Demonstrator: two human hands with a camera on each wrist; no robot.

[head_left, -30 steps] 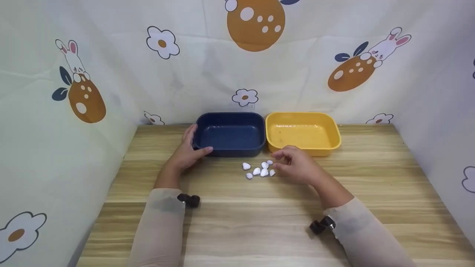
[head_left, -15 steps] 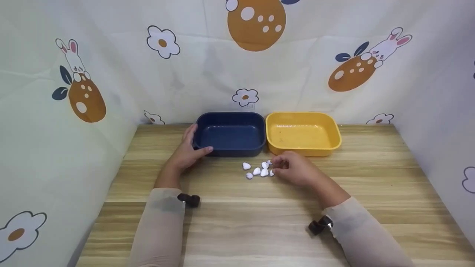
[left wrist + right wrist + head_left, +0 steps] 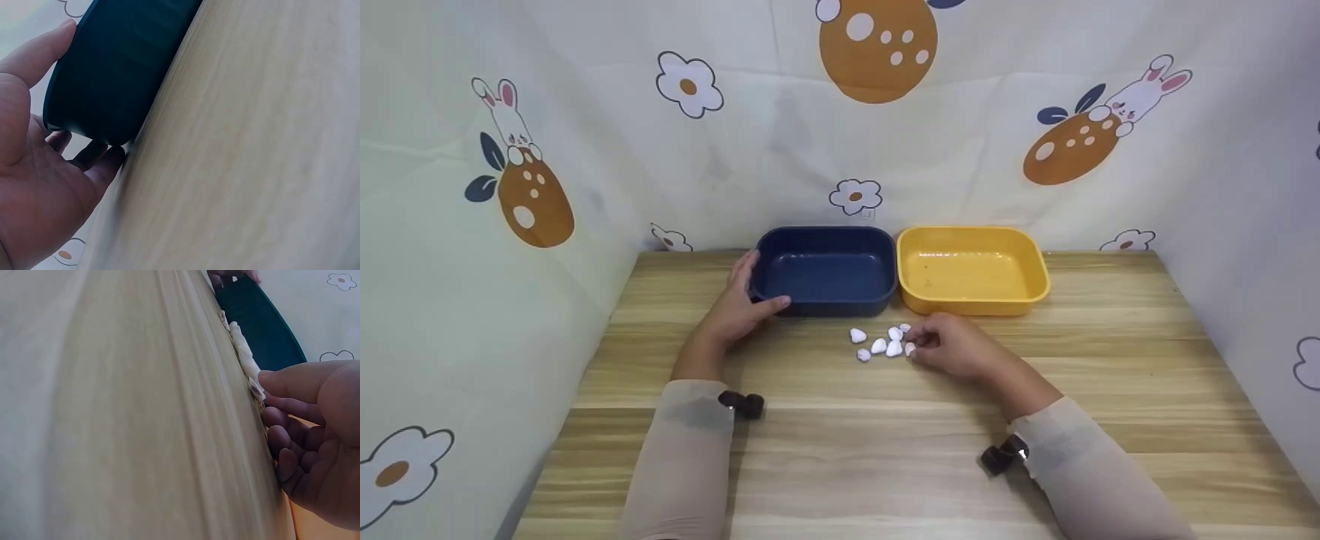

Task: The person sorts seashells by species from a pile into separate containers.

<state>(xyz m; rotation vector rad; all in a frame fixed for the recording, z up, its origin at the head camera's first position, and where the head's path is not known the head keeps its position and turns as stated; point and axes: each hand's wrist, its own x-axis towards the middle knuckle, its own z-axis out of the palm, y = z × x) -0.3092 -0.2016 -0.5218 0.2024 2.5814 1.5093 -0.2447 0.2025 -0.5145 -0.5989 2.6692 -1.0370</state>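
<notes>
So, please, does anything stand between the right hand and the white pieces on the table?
Nothing visible does. The right hand is just beside the right end of the white pieces, its thumb next to the rightmost piece; I cannot tell if they touch. The yellow container lies beyond, not between.

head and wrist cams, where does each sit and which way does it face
Head: on the head, facing forward and down over the blue bin, yellow bin and white pieces; left grip, right grip and sleeves show.
Left wrist: on that wrist, facing the blue bin; left grip shows.
Right wrist: on that wrist, facing white pieces and blue bin; right grip shows, left grip partly.
Wrist views share the blue bin.
</notes>
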